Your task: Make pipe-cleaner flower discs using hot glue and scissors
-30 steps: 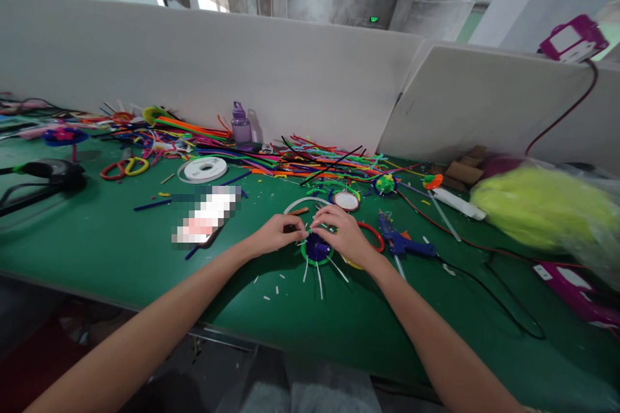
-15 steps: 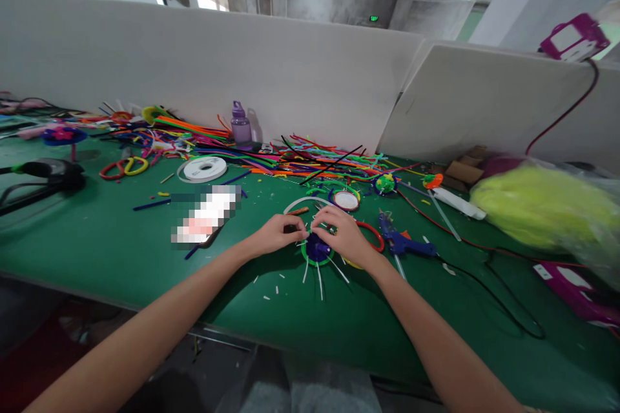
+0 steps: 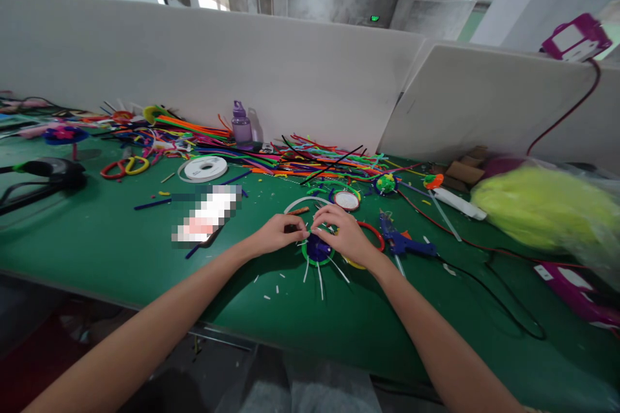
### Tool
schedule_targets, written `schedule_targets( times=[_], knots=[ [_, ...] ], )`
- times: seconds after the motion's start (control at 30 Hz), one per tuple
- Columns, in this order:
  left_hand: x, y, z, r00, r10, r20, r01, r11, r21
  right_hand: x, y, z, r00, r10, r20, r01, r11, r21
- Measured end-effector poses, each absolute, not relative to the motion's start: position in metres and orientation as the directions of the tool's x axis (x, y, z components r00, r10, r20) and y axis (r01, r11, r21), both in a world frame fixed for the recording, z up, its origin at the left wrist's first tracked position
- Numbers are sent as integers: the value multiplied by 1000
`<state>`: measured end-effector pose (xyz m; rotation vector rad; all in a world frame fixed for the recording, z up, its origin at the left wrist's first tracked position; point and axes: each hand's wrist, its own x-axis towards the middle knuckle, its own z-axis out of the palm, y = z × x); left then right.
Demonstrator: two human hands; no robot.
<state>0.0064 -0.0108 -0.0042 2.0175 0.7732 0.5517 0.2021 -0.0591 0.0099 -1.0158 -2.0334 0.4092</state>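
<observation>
A small round craft piece (image 3: 317, 250), dark blue inside with a bright green rim, lies on the green table in front of me. Thin white strips (image 3: 320, 281) stick out from its edge like spokes. My left hand (image 3: 283, 233) pinches at its far rim, fingertips pressed together. From the other side my right hand (image 3: 339, 232) pinches at the same spot, its fingertips almost touching the left ones. Whatever sits between the fingertips is too small to make out. Scissors with red and yellow handles (image 3: 372, 235) lie partly behind my right hand.
A blue glue gun (image 3: 407, 244) with a black cord lies to the right. Behind are a white ribbon spool (image 3: 205, 169), a purple bottle (image 3: 241, 124) and many coloured pipe cleaners (image 3: 310, 158). A yellow-green bag (image 3: 542, 206) sits at far right. White scraps (image 3: 267, 297) lie near the front.
</observation>
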Motion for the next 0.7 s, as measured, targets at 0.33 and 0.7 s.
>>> schedule_targets(
  times=[0.33, 0.7],
  knots=[
    [6, -10, -4, 710, 698, 97, 306, -429, 850, 201, -57, 6, -331, 787, 521, 539, 611, -580],
    [7, -10, -5, 710, 698, 89, 311, -425, 850, 201, -57, 6, -333, 792, 512, 548, 604, -578]
  ],
)
